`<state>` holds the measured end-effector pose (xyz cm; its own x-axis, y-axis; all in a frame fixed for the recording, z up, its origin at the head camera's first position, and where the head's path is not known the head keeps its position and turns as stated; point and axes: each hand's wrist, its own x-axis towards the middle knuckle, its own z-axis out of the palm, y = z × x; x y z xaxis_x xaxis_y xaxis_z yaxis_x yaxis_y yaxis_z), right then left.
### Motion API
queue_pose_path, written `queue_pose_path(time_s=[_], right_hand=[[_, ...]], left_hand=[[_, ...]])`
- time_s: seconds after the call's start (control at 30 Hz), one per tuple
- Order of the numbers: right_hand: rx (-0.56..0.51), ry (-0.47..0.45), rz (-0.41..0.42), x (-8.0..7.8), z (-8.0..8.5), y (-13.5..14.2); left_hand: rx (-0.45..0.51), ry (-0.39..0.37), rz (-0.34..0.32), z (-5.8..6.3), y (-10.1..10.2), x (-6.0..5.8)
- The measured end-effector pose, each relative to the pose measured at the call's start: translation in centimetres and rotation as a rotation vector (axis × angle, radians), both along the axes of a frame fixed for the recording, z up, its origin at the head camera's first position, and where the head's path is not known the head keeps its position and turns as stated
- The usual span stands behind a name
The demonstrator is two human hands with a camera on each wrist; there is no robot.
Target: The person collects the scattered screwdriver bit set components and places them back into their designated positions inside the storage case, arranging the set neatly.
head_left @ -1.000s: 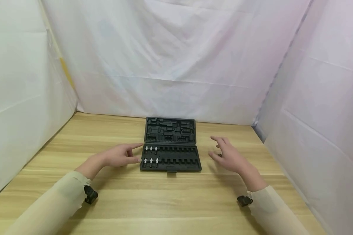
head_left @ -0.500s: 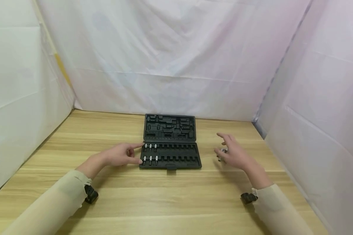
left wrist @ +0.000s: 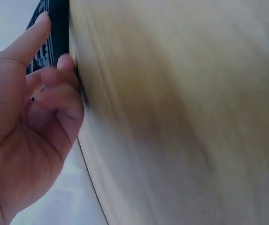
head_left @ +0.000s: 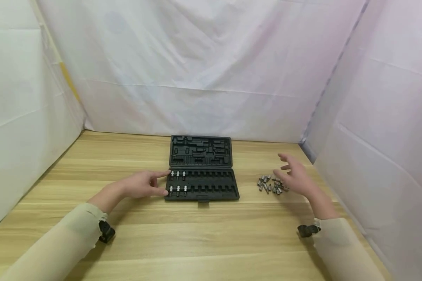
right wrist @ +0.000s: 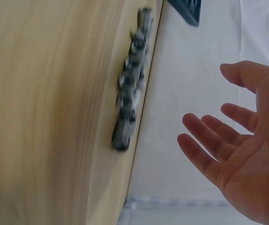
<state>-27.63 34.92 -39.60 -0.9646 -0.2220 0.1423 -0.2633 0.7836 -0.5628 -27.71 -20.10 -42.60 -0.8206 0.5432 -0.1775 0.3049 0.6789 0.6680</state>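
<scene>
My left hand (head_left: 140, 185), thumb and forefinger extended, touches the left edge of the unfolded black rectangular case (head_left: 211, 181). My right hand (head_left: 294, 175), empty, fingers parted, hovers near silver-grey metal sockets (head_left: 265, 180) heaped at right.

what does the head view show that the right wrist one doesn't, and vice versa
Only the head view: the left hand at the left edge of the open black case, and the six metal bits seated in it. Only the right wrist view: the palm of the right hand, face-on. Both: that hand, the loose bits on the wooden table, the white sheet, and the case, seemingly just a corner in the wrist view.
</scene>
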Motion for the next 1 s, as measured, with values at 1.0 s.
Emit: queue_pose_path(time_s=[1.0], right_hand=[[-0.045, -0.292, 0.122, -0.8, -1.7, 8.7]], left_hand=[[0.114, -0.107, 0.054, -0.2, 0.0, 0.4]])
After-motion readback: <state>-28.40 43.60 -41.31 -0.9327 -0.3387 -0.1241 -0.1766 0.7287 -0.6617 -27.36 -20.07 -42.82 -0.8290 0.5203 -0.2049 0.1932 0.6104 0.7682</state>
